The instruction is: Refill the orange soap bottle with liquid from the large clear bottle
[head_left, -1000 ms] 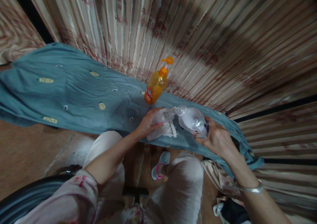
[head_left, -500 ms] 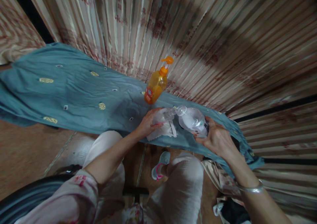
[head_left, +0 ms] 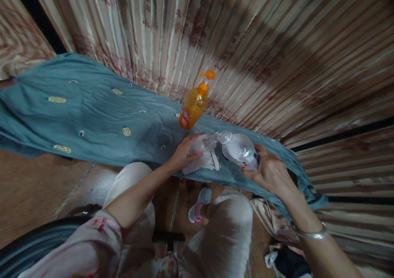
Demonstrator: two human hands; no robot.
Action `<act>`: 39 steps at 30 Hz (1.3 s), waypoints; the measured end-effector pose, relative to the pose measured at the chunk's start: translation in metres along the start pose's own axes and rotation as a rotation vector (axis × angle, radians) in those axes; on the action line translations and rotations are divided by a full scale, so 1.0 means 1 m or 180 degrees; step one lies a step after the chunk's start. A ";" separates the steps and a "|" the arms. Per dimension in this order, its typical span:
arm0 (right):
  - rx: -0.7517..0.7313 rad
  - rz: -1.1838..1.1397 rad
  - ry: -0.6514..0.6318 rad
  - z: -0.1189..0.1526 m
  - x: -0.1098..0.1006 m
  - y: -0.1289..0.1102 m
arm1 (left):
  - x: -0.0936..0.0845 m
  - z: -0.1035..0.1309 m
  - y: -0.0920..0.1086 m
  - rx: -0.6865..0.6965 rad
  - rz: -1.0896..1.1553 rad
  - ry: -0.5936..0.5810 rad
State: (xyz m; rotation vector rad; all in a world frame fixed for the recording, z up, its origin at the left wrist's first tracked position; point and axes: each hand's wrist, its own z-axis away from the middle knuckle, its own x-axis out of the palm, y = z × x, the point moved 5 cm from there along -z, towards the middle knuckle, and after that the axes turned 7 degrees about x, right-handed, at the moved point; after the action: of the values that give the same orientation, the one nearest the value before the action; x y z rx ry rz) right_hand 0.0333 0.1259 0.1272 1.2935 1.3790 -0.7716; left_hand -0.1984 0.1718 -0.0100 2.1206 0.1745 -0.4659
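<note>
In front of the one orange pump bottle [head_left: 193,108], on the wearer's side of it, two bare hands held two clear bottles, one apiece, which made three bottles in all. The left hand [head_left: 184,154] was nearly straight in front of the pump bottle, its fingers wrapped round the smaller bottle [head_left: 200,144], which was tipped with its neck pointing right. The right hand [head_left: 271,169] was farther off, in front and to the right of the pump bottle, its fingers closed on the lower end of the larger bottle [head_left: 241,150]. That one was tilted too, its neck aimed left, so the two mouths came close together; whether they touched could not be told.

One crumpled white cloth [head_left: 203,164] lay just beneath the smaller bottle, nearer the wearer than the pump bottle. A single teal cover [head_left: 95,110] with yellow pineapple prints spread over the desk under the pump bottle and out to both sides of it. Behind the pump bottle hung a pleated curtain [head_left: 147,36] with reddish flowers. One silvery bangle [head_left: 314,233] circled the right wrist, and one pale shoe [head_left: 200,204] showed on the floor, well in front of the pump bottle.
</note>
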 end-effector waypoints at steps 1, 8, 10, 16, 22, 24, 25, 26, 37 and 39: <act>0.0012 0.0002 -0.0018 0.000 0.000 0.000 | 0.000 0.000 0.000 0.0004 0.0007 0.0003; 0.0125 0.0034 -0.0107 -0.001 -0.001 0.000 | 0.000 0.000 0.001 -0.0005 -0.0012 -0.0012; 0.0142 0.0044 -0.0103 -0.001 -0.001 0.000 | 0.000 0.000 0.000 -0.0036 -0.0030 -0.0024; 0.0091 0.0019 -0.0081 -0.001 -0.001 0.000 | 0.000 0.000 0.001 -0.0030 0.0042 0.0009; 0.0045 0.0014 -0.0047 0.000 -0.002 0.000 | 0.001 0.000 0.001 -0.0082 0.0020 -0.0027; 0.0075 0.0007 -0.0070 0.000 -0.002 0.000 | 0.001 0.000 0.001 -0.0097 -0.0020 -0.0056; 0.0089 0.0002 -0.0082 0.000 -0.001 0.000 | 0.000 0.000 0.001 -0.0107 -0.0041 -0.0061; 0.0098 -0.0002 -0.0092 0.000 -0.001 0.000 | 0.000 0.000 0.001 -0.0116 -0.0058 -0.0062; -0.0016 0.0041 0.0023 0.000 -0.002 0.000 | -0.001 -0.001 0.003 -0.0114 0.0008 -0.0072; 0.0020 0.0045 0.0009 0.000 -0.003 0.000 | -0.001 -0.001 0.003 -0.0098 0.0022 -0.0055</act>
State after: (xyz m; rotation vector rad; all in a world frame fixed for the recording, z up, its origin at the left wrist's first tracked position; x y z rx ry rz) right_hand 0.0328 0.1247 0.1295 1.3083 1.3695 -0.7653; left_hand -0.1981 0.1708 -0.0067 2.0859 0.1633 -0.4743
